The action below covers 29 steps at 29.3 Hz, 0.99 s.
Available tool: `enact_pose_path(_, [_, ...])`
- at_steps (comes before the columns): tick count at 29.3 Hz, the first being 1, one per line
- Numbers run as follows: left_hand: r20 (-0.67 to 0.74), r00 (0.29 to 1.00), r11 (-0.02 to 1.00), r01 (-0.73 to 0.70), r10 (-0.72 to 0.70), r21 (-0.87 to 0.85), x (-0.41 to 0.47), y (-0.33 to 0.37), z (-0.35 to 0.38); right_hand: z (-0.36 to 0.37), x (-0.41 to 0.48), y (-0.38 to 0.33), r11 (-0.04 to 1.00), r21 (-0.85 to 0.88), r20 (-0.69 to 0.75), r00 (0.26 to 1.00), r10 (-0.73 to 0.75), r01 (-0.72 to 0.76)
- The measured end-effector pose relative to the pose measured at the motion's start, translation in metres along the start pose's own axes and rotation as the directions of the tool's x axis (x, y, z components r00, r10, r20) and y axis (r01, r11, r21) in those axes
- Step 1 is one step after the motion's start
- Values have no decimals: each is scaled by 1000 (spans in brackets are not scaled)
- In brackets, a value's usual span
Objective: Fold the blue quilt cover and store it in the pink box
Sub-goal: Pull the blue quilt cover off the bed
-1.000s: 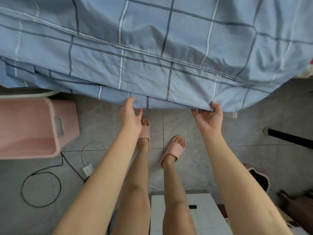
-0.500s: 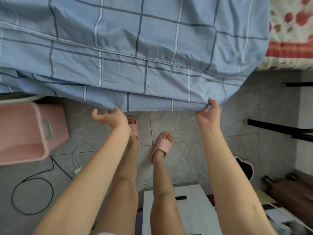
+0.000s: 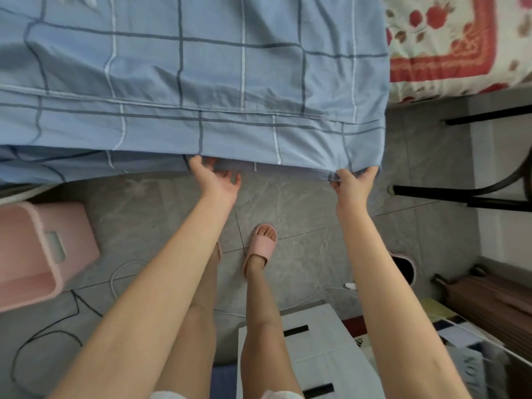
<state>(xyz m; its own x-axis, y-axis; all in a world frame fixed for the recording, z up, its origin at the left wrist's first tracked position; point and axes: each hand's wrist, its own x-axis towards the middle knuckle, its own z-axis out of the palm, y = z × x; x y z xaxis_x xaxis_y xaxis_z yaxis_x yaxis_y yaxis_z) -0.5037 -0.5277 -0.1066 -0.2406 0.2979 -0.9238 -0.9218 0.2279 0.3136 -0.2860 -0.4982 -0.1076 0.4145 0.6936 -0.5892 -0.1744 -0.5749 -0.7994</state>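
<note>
Gripping the near right corner of the blue quilt cover (image 3: 201,82), the right hand (image 3: 353,184) pinches a bunch of the fabric between curled fingers and thumb. The left hand (image 3: 216,180) is palm up just below the cover's near hem, fingers loosely spread and holding nothing, the thumb tip at the hem; whether it touches the cloth cannot be told. The cover, checked with dark and white lines, lies spread in several layers over the bed (image 3: 449,44) and overhangs the bed's near edge, leaving a strip of red-flowered bedding bare at the bed's right side. The pink box (image 3: 77,226) stands open on the grey tiled floor (image 3: 302,203) at the left, just beside the bed's near edge and well apart from both hands. A pink slipper (image 3: 262,243) shows on one foot between the forearms. Dark and white cables (image 3: 121,275) trail over the floor beside the box, and a white stool (image 3: 322,358) stands by the legs.
</note>
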Motion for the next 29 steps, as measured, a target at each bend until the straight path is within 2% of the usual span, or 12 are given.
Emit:
enact_pose_path(2, [-23,998,996,-65,64,-68,-6,-4,7,-2,1,-5,999,-40,20,1000,-10,11])
enact_pose_path(3, [-54,994,995,-93,90,-40,-10,-4,9,-2,2,-7,998,-68,25,1000,-10,11])
enact_pose_path(7, [-232,942,949,-179,241,258,-11,-7,14,-12,13,-11,996,-91,15,1000,7,-6])
enact_pose_path(10, [-286,929,950,-155,233,272,-10,-15,5,-21,26,-13,997,-10,2,997,74,-74])
enact_pose_path(13, [-257,930,925,-168,263,340,-15,-26,-13,-30,37,-17,986,31,-12,986,165,-165])
enact_pose_path(16, [-224,926,886,-189,304,423,-18,-32,-30,-34,45,-16,984,-10,2,984,178,-178])
enact_pose_path(19, [-214,923,882,-207,319,423,-19,-33,-36,-39,57,-12,979,-35,4,980,201,-201])
enact_pose_path(21, [-196,918,874,-237,344,425,-20,-32,-39,-47,72,-6,946,36,121,941,317,-323])
enact_pose_path(22, [-187,916,870,-251,356,425,-21,-31,-39,-50,80,-4,935,36,132,929,345,-352])
enact_pose_path(26, [-178,902,861,-295,394,414,-25,-29,-42,-55,69,-24,953,178,-25,967,255,-247])
enact_pose_path(29, [-205,893,878,-312,402,362,-32,-26,-42,-58,61,-32,916,311,-20,962,272,-253])
